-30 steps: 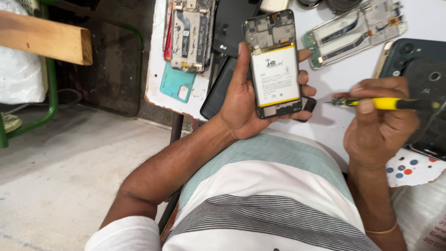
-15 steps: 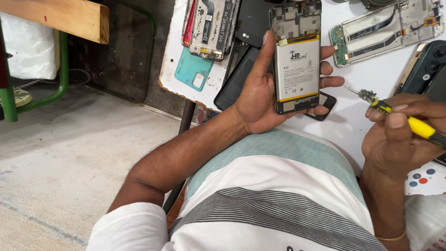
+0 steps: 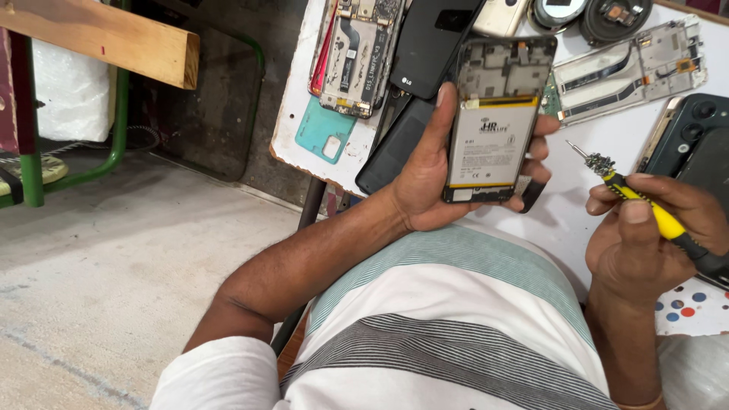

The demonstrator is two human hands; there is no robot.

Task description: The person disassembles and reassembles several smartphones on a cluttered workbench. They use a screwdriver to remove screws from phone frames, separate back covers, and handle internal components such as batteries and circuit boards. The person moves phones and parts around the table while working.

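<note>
Phone (image 3: 493,121), back cover off, white battery exposed, upright in left hand (image 3: 429,186): thumb along left edge, fingers curled round right edge, above white table (image 3: 592,205). Right hand (image 3: 645,235) closed around yellow-and-black screwdriver (image 3: 645,205), tip angled up-left, just right of phone, not touching it. Behind phone on table: bare phone frame (image 3: 353,53), teal cover (image 3: 325,129), black phone (image 3: 437,42), second frame (image 3: 630,68). Dark phone (image 3: 695,140) beside right hand.

Screwdriver (image 3: 645,205) now off opened phone (image 3: 497,121)
</note>
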